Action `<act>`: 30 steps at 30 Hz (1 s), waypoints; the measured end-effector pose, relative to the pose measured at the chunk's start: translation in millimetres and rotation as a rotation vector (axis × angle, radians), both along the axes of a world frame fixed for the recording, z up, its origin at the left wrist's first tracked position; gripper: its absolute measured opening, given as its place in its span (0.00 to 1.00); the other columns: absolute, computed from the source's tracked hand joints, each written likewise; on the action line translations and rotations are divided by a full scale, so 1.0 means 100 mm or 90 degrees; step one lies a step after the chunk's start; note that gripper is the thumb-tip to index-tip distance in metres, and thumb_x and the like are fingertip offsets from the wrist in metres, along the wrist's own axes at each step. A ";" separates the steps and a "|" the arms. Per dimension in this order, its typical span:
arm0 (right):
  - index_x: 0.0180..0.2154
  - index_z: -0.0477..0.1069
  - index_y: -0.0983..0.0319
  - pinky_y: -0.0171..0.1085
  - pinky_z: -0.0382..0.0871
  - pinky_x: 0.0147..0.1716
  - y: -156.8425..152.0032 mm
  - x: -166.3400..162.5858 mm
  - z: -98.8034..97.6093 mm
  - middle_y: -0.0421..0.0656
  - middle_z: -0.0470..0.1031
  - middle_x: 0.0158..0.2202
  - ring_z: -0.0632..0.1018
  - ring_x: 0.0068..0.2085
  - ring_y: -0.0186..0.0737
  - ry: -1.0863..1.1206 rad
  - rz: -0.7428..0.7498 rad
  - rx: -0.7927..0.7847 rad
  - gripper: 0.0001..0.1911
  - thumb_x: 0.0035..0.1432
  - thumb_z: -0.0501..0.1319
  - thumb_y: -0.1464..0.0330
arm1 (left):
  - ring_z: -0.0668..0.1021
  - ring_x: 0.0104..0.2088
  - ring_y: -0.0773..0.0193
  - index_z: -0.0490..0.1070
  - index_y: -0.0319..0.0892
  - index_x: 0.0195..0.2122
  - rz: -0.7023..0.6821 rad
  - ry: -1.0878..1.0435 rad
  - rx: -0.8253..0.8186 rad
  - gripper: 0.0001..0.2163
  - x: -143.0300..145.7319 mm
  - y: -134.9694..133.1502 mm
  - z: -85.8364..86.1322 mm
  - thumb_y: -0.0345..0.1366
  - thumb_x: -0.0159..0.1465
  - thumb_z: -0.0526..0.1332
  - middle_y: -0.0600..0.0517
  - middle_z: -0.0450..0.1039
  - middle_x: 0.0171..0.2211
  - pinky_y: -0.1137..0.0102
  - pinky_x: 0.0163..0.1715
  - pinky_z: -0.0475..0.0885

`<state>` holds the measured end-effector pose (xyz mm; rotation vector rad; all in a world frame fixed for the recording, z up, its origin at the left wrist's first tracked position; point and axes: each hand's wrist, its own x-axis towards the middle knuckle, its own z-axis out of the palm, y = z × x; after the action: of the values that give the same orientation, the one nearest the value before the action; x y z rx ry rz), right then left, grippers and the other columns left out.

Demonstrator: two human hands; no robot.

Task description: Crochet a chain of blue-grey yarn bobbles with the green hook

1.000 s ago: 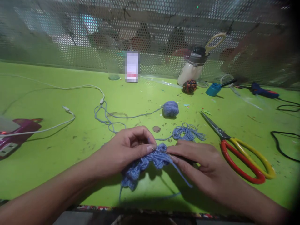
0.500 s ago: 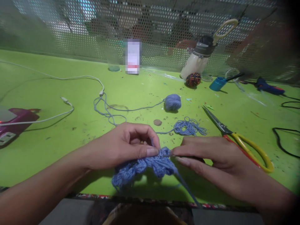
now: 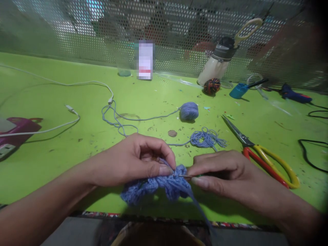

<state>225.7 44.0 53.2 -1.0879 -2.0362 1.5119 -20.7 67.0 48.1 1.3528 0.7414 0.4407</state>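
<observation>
Left hand [image 3: 139,164] pinches blue yarn piece [image 3: 170,188], most hanging below; right hand [image 3: 232,176], just beside piece, pinches hook [image 3: 185,176], tip touching yarn.

A small blue pot [image 3: 238,91] sits near a bottle [image 3: 213,72].

A ruffled, scalloped piece of blue crochet [image 3: 156,184], its lobes bunched and drooping, stretches sideways between my fingers above the near edge of the green table [image 3: 153,99], pinched along its top by my left hand [image 3: 143,159]. A slim metal crochet tool [image 3: 185,176] lies level in my right hand [image 3: 230,176], its tip lost among the stitches, while a loose blue strand [image 3: 200,206] slants down from the piece's right end past the table's edge.
</observation>
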 end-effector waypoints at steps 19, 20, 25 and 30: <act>0.50 0.71 0.55 0.33 0.56 0.25 -0.04 0.19 0.13 0.41 0.70 0.32 0.69 0.29 0.34 -0.264 0.182 0.540 0.15 0.65 0.54 0.73 | 0.62 0.20 0.75 0.76 0.38 0.33 -0.063 0.003 -0.039 0.02 0.04 0.02 -0.02 0.30 0.60 0.64 0.59 0.65 0.21 0.78 0.23 0.62; 0.51 0.71 0.54 0.33 0.55 0.24 -0.04 0.20 0.12 0.41 0.70 0.32 0.68 0.28 0.34 -0.277 0.184 0.558 0.16 0.64 0.55 0.72 | 0.61 0.20 0.75 0.75 0.38 0.34 -0.066 0.009 -0.039 0.02 0.04 0.02 -0.02 0.30 0.60 0.64 0.59 0.65 0.21 0.78 0.23 0.61; 0.46 0.74 0.51 0.34 0.53 0.23 -0.09 0.23 0.09 0.40 0.69 0.30 0.66 0.26 0.35 -0.323 0.132 0.578 0.12 0.62 0.59 0.69 | 0.61 0.21 0.74 0.75 0.39 0.35 -0.090 0.031 -0.041 0.05 0.03 0.03 -0.03 0.35 0.61 0.65 0.59 0.62 0.21 0.79 0.19 0.56; 0.40 0.76 0.53 0.34 0.58 0.25 -0.13 0.21 0.22 0.39 0.70 0.28 0.68 0.26 0.35 -0.284 0.111 0.468 0.07 0.63 0.59 0.67 | 0.63 0.22 0.73 0.75 0.37 0.36 -0.096 0.045 -0.028 0.05 0.04 0.01 -0.04 0.34 0.61 0.64 0.57 0.64 0.22 0.79 0.19 0.56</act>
<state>246.3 31.4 75.3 -0.9941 -2.7093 0.4755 -16.8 68.3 43.9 1.3781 0.6970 0.2578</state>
